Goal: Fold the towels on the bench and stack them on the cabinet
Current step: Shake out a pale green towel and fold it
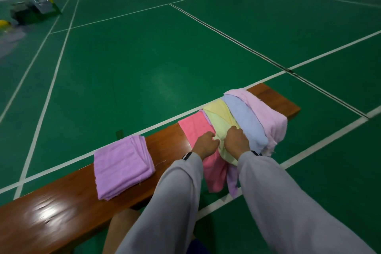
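the left hand [206, 143] and right hand [237, 140], fingers curled, pinch the yellow towel [218, 117] side by side where it lies in the draped pile on the table [165, 138]. best to lift only yellow clear of the pink towel [193, 126] next to it, then spread it flat before folding to match the folded purple towel [121, 163].

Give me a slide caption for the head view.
Left hand and right hand grip the yellow towel on the bench, a folded purple towel lying to their left.
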